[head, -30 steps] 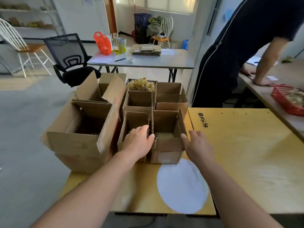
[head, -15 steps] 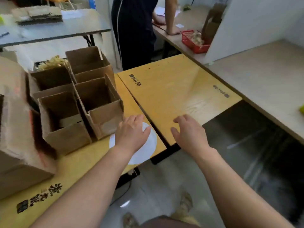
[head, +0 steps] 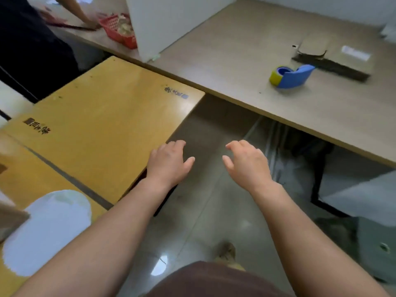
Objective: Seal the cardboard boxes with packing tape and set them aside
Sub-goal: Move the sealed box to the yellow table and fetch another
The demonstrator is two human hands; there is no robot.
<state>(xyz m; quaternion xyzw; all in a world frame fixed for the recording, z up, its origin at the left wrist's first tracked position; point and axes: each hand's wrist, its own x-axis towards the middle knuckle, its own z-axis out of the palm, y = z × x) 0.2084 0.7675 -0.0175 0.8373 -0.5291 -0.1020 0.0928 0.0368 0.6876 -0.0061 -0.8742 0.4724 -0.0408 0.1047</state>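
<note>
Two hands reach forward in the middle of the frame, palms down, and neither holds anything. The left hand (head: pixel 169 161) has its fingers loosely bent and its thumb out to the side, and lies over the right edge of the yellow worktop (head: pixel 102 116); whether it touches the wood cannot be told. The right hand (head: pixel 248 162) hangs over the floor (head: pixel 205 211) in the same relaxed shape, fingers slightly curled and a little apart, just beside the left one but not touching it. The tape dispenser (head: pixel 291 77), blue with a yellow roll, stands in the upper right of the frame on the grey worktop (head: pixel 225 61), well apart from both hands. Behind it lies a dark strip (head: pixel 334 67) with a flat brownish sheet, too blurred to make out. Of the cardboard box (head: pixel 10 219) only a corner shows, at the left edge, beside a white round patch (head: pixel 47 232) on the yellow surface in the lower left. In the upper left a red basket (head: pixel 119 32) sits next to a white panel (head: pixel 171 22), and another person (head: pixel 32 50) in dark clothes leans there. A shoe (head: pixel 227 251) shows near the bottom centre.
</note>
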